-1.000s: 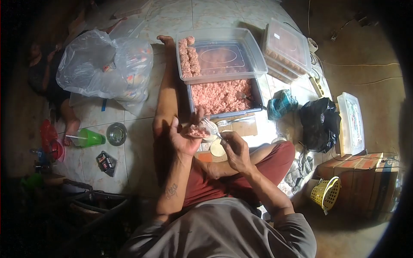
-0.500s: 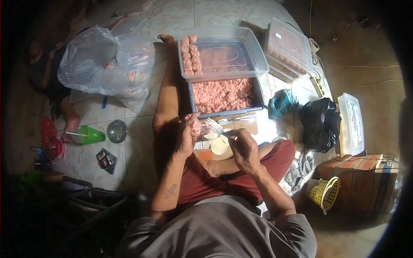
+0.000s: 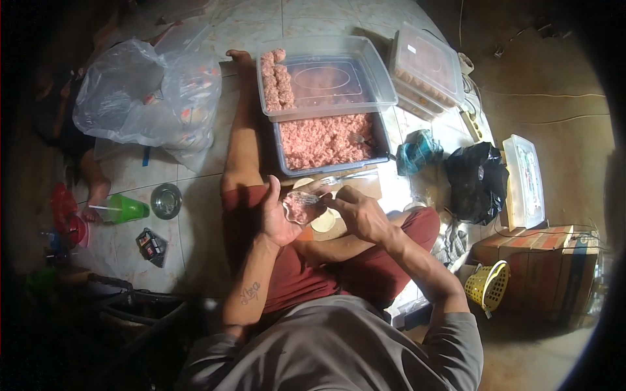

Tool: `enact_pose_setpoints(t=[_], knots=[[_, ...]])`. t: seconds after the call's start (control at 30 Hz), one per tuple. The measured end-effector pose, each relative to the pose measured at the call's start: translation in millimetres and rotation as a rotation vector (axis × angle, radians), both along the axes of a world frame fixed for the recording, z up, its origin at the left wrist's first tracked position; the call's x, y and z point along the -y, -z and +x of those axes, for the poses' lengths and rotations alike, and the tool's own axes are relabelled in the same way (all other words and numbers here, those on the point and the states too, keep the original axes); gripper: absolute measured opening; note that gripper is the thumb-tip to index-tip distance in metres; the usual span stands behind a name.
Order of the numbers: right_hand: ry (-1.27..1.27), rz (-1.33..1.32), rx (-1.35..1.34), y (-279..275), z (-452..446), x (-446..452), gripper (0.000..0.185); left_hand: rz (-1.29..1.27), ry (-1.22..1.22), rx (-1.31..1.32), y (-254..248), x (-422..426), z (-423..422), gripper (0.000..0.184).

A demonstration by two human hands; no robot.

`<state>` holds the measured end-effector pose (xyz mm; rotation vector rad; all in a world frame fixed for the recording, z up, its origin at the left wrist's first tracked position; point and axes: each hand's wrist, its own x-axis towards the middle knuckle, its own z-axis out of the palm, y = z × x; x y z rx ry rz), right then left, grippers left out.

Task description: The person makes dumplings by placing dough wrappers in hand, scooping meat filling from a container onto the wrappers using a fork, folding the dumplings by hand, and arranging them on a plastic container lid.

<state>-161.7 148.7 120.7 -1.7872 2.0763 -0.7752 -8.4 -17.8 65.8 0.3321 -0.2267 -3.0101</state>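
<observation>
On the palm of my left hand point(image 3: 276, 221), thumb stretched up and fingers cupped beneath, rests a round dough wrapper with pink minced meat point(image 3: 298, 211) on it. My right hand point(image 3: 366, 218) is closed round a fork point(image 3: 309, 200), whose tines lie against that meat. Pale round wrappers point(image 3: 323, 223) are on the board below my hands, and a second fork point(image 3: 332, 180) lies just beyond them. Ahead is a dark-rimmed tub point(image 3: 282, 160) of minced meat with a utensil stuck in it. A clear container point(image 3: 381, 98) rests over its far edge, holding rows of filled pieces point(image 3: 285, 88) along its left side.
Lidded boxes point(image 3: 427, 65) are stacked at the back right. Nearer stand a black bag point(image 3: 478, 186), a yellow basket point(image 3: 488, 287) and a cardboard box point(image 3: 541, 274). To the left are a large plastic bag point(image 3: 124, 98), a green cup point(image 3: 130, 208) and a glass ashtray point(image 3: 166, 201). Another person sits far left.
My left hand has opened from round the wrapper, showing the meat on the palm. My right hand has brought the fork left, onto the meat. The whole view has shifted slightly.
</observation>
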Motion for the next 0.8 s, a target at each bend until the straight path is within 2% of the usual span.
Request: enact_pose_setpoints(t=[0.03,0.1,0.13,0.17,0.2,0.23,0.27,0.3,0.37,0.4,0.47,0.53,0.6,0.7,0.73,0.8], knots=[[-0.006,0.114,-0.031,0,-6,0,0.040,-0.051,-0.052,-0.031,13,1,-3,0.105],[0.035,0.174,-0.158,-15,-26,1,0.039,0.187,-0.106,-0.084,21,5,-2,0.093],[0.090,0.226,-0.262,-22,-34,0,0.038,-0.039,-0.257,0.268,-5,-2,1,0.091],[0.127,-0.007,-0.416,-19,-54,1,0.039,-0.103,-0.337,0.483,-21,-10,-9,0.085],[0.144,0.020,-0.519,-22,-77,7,0.039,-0.089,-0.330,0.477,14,-6,-5,0.085],[0.259,0.169,-0.484,-46,-83,18,0.037,-0.136,-0.193,0.332,75,4,5,0.080],[0.208,0.142,-0.573,-45,-101,21,0.032,-0.185,-0.060,0.185,109,9,11,0.076],[0.157,0.205,-0.603,-31,-119,23,0.029,-0.124,0.006,0.181,106,11,13,0.067],[0.104,0.270,-0.638,-8,-135,32,0.026,-0.199,-0.016,0.214,86,3,7,0.065],[0.084,0.261,-0.544,-2,-133,40,0.023,-0.277,-0.037,0.257,72,-3,4,0.063],[0.056,0.248,-0.449,-8,-124,53,0.020,-0.229,-0.079,0.290,46,-5,0,0.066],[0.090,0.370,-0.150,-40,-109,68,0.018,-0.138,-0.031,0.211,39,2,1,0.072],[0.062,0.183,0.075,-39,-100,64,0.016,-0.047,-0.055,0.238,32,8,-2,0.078],[-0.083,0.021,0.048,-35,-70,54,0.017,0.190,-0.008,-0.027,21,18,-10,0.091],[-0.156,-0.055,0.012,-28,-58,50,0.017,0.187,-0.015,-0.018,18,20,-12,0.091],[-0.146,0.055,-0.008,-24,-38,37,0.028,0.103,0.002,-0.072,10,25,-14,0.099]])
